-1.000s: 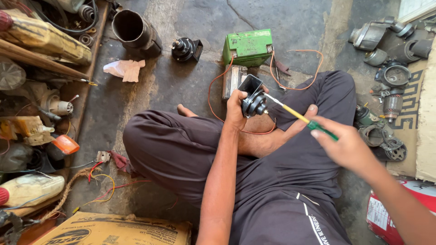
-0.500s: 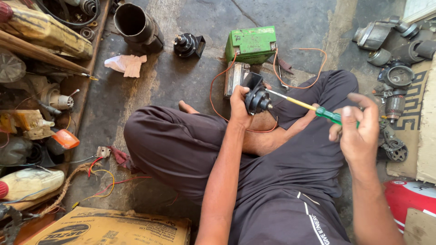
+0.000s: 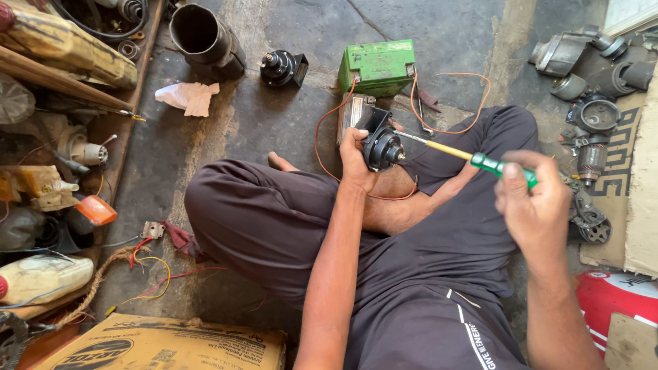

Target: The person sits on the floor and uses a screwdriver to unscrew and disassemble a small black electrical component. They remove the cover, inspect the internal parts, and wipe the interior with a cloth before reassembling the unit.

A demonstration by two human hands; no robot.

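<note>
Black and round, the horn (image 3: 382,147) sits gripped in the left hand (image 3: 356,154) above the crossed legs, while the right hand (image 3: 531,205) clasps a screwdriver (image 3: 473,159) whose tip, meeting it aslant, could likely slip toward those fingers.

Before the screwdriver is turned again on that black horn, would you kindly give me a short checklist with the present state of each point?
1. Left hand wrapped firmly around the black horn: ok.
2. Right hand closed on the green handle of the screwdriver: ok.
3. Screwdriver tip seated on the horn's screw: cannot tell, the tip is too small to see.
4. Orange wire kept away from the tip: ok, it loops to the horn's left side.
5. Green battery standing apart from the hands: ok, it sits on the floor beyond the horn.
</note>
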